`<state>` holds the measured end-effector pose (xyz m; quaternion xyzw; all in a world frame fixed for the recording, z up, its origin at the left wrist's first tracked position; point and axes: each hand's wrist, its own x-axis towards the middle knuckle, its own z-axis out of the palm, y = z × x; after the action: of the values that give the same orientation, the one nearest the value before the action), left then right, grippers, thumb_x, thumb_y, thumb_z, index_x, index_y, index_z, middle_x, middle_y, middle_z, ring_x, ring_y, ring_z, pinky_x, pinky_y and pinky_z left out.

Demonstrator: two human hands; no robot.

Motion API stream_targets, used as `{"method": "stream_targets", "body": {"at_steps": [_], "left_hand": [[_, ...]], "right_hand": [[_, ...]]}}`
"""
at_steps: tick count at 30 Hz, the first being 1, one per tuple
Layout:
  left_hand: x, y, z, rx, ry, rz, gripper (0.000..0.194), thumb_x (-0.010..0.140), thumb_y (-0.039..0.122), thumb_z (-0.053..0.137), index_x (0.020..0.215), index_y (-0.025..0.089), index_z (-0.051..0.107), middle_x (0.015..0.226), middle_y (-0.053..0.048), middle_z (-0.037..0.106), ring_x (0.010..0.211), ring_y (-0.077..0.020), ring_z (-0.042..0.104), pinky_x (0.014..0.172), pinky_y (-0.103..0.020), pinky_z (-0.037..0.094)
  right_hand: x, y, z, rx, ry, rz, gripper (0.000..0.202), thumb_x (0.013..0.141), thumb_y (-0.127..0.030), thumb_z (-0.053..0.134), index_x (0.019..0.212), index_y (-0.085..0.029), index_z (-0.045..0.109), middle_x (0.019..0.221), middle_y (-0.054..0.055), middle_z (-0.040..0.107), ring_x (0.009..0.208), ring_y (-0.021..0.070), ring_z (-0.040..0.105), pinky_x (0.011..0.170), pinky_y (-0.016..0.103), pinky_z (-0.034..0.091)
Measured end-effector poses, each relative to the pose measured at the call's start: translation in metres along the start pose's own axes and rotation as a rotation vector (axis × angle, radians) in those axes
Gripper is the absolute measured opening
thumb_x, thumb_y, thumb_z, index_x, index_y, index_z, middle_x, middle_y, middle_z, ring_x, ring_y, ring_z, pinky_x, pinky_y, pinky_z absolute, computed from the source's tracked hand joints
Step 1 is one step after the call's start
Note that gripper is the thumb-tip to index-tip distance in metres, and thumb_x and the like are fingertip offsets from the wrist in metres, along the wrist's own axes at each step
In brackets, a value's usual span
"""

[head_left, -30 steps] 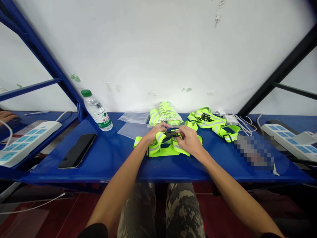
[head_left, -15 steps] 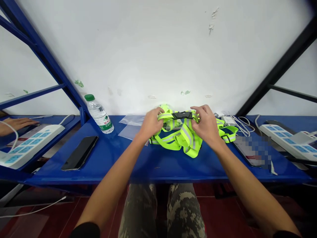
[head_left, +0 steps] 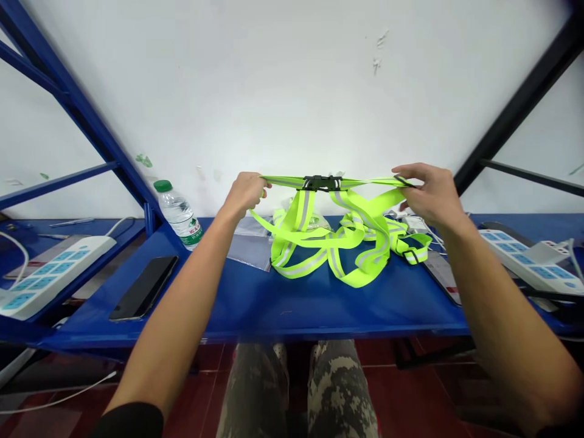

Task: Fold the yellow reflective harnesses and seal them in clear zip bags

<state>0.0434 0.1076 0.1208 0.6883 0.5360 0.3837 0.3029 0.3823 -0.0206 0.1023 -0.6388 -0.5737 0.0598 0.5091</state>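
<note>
A yellow-green reflective harness vest (head_left: 319, 258) of grey-striped straps lies partly on the blue table and partly lifted. Its waist strap is stretched level above the table, with a fastened black buckle (head_left: 322, 182) in the middle. My left hand (head_left: 246, 193) is closed on the strap's left end. At the other end, my right hand (head_left: 431, 191) pinches the strap beside a black slider (head_left: 404, 181). Loose straps hang in loops below the buckle and pile up toward the right, where another slider (head_left: 415, 255) shows.
A green-capped water bottle (head_left: 179, 214) and a black phone (head_left: 145, 287) are on the left of the blue table (head_left: 274, 313). Clear plastic bags (head_left: 249, 249) lie near the vest. A second phone (head_left: 441, 274) is partly behind my right arm. Power strips (head_left: 57, 274) flank both sides.
My hands have moved apart and upward, pulling the waist strap taut between them. The bundled straps have spread open beneath the buckle. My right hand now grips near a slider.
</note>
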Motion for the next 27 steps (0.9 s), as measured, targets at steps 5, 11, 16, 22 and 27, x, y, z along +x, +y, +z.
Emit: {"method": "stream_targets", "body": {"at_steps": [5,11,16,22,27], "left_hand": [[-0.002,0.007,-0.011,0.004,-0.130,-0.148,0.013,0.063,0.020,0.059,0.075,0.016,0.059,0.063,-0.005,0.062,0.039,-0.0085,0.035,0.044,-0.026,0.020],[0.001,-0.005,-0.006,-0.097,-0.169,-0.228,0.020,0.063,0.020,0.058,0.082,0.016,0.059,0.053,-0.003,0.056,0.041,-0.0125,0.046,0.044,-0.025,0.030],[0.001,-0.016,0.002,-0.421,-0.165,-0.334,0.022,0.057,0.016,0.057,0.078,0.017,0.056,0.053,-0.006,0.057,0.045,-0.0176,0.054,0.044,-0.029,0.043],[-0.016,-0.014,0.018,-0.601,-0.569,-0.405,0.027,0.062,0.019,0.055,0.085,0.011,0.068,0.082,-0.018,0.070,0.081,-0.0310,0.071,0.055,-0.033,0.056],[-0.027,-0.004,0.026,-0.684,-0.626,-0.405,0.031,0.066,0.020,0.054,0.090,0.010,0.070,0.099,-0.017,0.072,0.083,-0.0281,0.071,0.048,-0.027,0.053]], "right_hand": [[0.006,0.017,-0.006,0.372,-0.255,0.294,0.024,0.066,-0.027,0.079,0.088,-0.029,0.072,0.101,0.001,0.073,0.090,0.0225,0.067,0.072,0.035,0.060],[-0.011,0.039,0.013,0.708,-0.433,0.473,0.028,0.061,-0.023,0.085,0.084,-0.021,0.070,0.082,0.004,0.073,0.080,0.0202,0.069,0.076,0.035,0.059],[-0.031,0.059,0.053,0.785,-0.610,0.519,0.032,0.069,-0.044,0.080,0.086,-0.020,0.068,0.045,-0.007,0.049,0.051,0.0162,0.061,0.081,0.043,0.056],[-0.053,0.042,0.101,0.262,-0.246,0.284,0.041,0.076,-0.051,0.070,0.101,-0.019,0.067,0.097,0.010,0.071,0.087,0.0232,0.067,0.078,0.040,0.055],[-0.082,0.011,0.119,-0.095,-0.426,-0.226,0.047,0.072,-0.051,0.074,0.107,-0.020,0.068,0.119,0.012,0.066,0.110,0.0283,0.061,0.088,0.039,0.051]]}}
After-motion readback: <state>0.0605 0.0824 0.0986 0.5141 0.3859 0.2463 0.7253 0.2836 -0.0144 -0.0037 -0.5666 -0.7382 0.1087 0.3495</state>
